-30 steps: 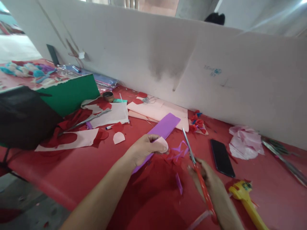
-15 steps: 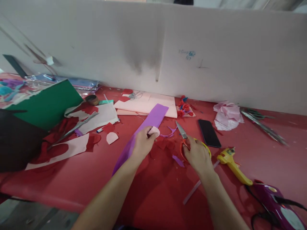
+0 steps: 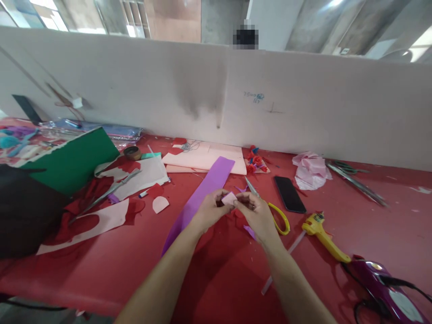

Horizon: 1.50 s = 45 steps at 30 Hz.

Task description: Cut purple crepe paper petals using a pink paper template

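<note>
Blue handwriting [image 3: 254, 97] on white partition [image 3: 141, 85], too blurred to read.

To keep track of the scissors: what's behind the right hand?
Behind the right hand lie the scissors: blade end and yellow handle show on either side; their middle is covered. A purple scrap peeks out too. Anything fully behind it can't be seen.

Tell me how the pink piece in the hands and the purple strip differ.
Colour: the piece is pale pink, the strip purple.
Size: the piece is small, the strip far longer.
Pose: the left hand and right hand hold the piece; the strip lies on the table.
Both look thin.
</note>
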### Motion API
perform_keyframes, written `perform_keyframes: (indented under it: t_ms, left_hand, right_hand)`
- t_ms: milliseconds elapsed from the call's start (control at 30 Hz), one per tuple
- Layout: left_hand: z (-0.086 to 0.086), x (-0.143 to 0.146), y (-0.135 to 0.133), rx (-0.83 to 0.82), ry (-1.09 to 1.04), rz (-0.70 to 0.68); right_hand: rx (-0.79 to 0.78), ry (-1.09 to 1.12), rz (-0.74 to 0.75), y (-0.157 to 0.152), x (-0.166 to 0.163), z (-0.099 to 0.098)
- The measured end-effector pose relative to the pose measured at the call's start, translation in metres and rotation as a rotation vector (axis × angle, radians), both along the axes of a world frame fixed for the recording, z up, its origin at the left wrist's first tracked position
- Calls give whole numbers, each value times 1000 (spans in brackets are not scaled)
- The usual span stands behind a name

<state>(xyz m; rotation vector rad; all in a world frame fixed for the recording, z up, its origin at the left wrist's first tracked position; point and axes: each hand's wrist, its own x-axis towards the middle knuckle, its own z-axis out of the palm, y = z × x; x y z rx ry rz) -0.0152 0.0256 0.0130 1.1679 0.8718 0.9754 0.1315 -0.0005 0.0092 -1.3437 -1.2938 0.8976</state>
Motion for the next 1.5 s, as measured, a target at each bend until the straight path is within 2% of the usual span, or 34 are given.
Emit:
perform_keyframes:
  t_ms: [133,267,467,667,967,1133,1300,1400,1500]
  left_hand:
    - [1,0,-2,-35,-22,-47]
    - [3,1,-4,-214,-52,11]
    - [8,2,-3,-509,-145,38]
    - [8,-1,-2,-528,-179,-13]
    - [7,-1,0,-644,-226,45]
    - [2,0,-1,-550,-219,132]
    - [0,-4,2,-447,-208,139]
    - [1,-22,10,-169,82,177]
    - [2,-54,22,132,603,428]
  right_hand:
    - [27,106,-75,-4,2,-10]
    - [42,141,-81,-7,8,-11]
    - [53,71,-47,-12,9,-4]
    - [100,32,29,-13,9,-4]
    - [359,-240,-93,-18,7,3]
    - [420,-324,-93,-19,9,5]
    - [449,-239,-7,-18,9,3]
    - [364,-144,-32,-20,7,2]
    - [220,-108,-116,-21,7,1]
